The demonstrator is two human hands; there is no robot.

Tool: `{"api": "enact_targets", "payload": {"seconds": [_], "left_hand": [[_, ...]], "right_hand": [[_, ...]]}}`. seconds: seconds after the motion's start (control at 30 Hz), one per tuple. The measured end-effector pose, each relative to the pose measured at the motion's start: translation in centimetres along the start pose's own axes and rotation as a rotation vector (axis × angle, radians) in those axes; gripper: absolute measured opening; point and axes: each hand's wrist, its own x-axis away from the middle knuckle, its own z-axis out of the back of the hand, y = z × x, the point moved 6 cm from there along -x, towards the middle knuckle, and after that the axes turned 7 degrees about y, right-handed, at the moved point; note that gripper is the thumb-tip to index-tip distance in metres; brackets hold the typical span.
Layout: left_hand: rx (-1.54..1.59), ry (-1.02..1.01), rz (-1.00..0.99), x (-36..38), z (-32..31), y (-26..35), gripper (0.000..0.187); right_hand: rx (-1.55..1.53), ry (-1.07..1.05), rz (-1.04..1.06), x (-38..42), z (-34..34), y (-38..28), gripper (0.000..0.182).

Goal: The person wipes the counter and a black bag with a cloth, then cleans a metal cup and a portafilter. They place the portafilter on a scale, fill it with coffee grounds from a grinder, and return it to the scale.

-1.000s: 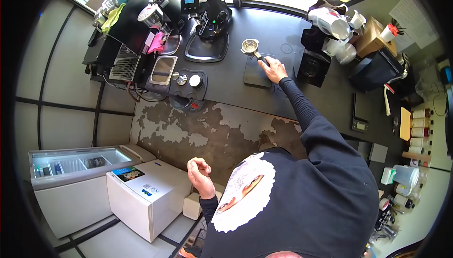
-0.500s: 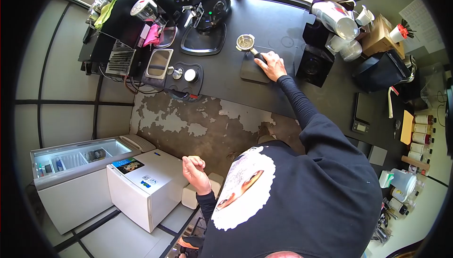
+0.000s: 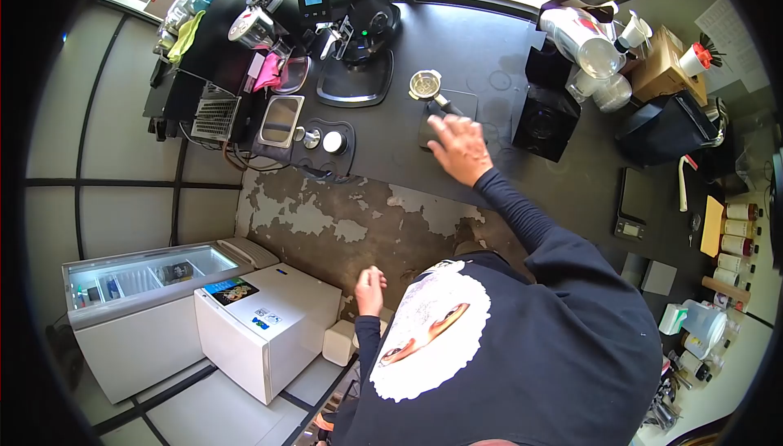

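A portafilter (image 3: 425, 85) lies on the dark counter, its metal basket facing up. Its black handle reaches over a flat dark square plate, probably a scale (image 3: 465, 104). Just in front of the handle is my right hand (image 3: 463, 151), fingers spread and nothing held; it covers part of the plate. My left hand (image 3: 370, 291) hangs low over the floor near the white freezer, fingers curled in, with no object visible in it.
A coffee grinder (image 3: 359, 26) stands at the back edge. A tamper (image 3: 310, 137) and a white-topped round tool (image 3: 334, 143) sit on a mat, beside a metal tray (image 3: 282, 120). A black box (image 3: 545, 120) is to the right. The white freezer (image 3: 269, 307) stands behind at left.
My right hand has let go of the portafilter handle and drawn back toward the counter's front edge. The portafilter stays on the counter. My left hand has shifted slightly right.
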Motion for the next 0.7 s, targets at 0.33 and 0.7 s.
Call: {"api": "enact_targets", "payload": {"seconds": [0.33,0.7], "left_hand": [[-0.768,-0.386,0.149,6.6,1.4,-27.8,0.026],[-0.431,-0.241,-0.149,1.5,-3.3,-13.1,0.027]], "right_hand": [[0.035,-0.529,-0.157,3.6,-10.6,-2.1,0.071],[-0.107,-0.784,-0.030,4.6,-10.3,-12.6,0.039]]}}
